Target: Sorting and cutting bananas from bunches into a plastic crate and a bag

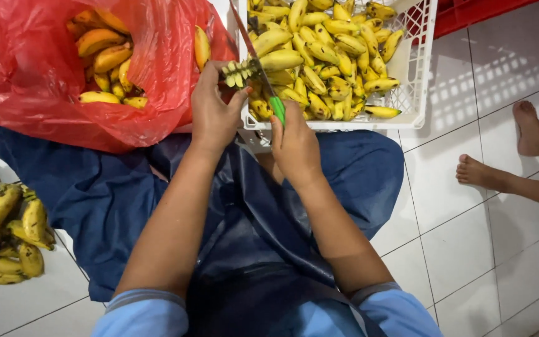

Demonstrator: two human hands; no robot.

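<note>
In the head view, the left hand (pixel 214 112) is clenched around a cut banana stalk (pixel 238 73), a short green stub with pale trimmed ends, held just over the near left corner of the white plastic crate (pixel 416 75). The right hand (pixel 294 146) grasps the green handle of a knife (pixel 263 68); its thin blade runs up and away from the handle, crossing the stalk and lying over the crate's left edge. Inside the crate sits a heap of loose yellow bananas (pixel 325 50), some with dark spots. To the left of the crate, touching it, a red plastic bag (pixel 38 81) stands open with more loose bananas (pixel 104 68) inside. Nearer the person than the crate, a dark blue apron (pixel 244 237) covers the lap. Far left of the crate, uncut banana bunches (pixel 7 234) lie on the white tiled floor (pixel 469 249). Right of the crate, another person's bare feet (pixel 506 150) rest on the tiles
</note>
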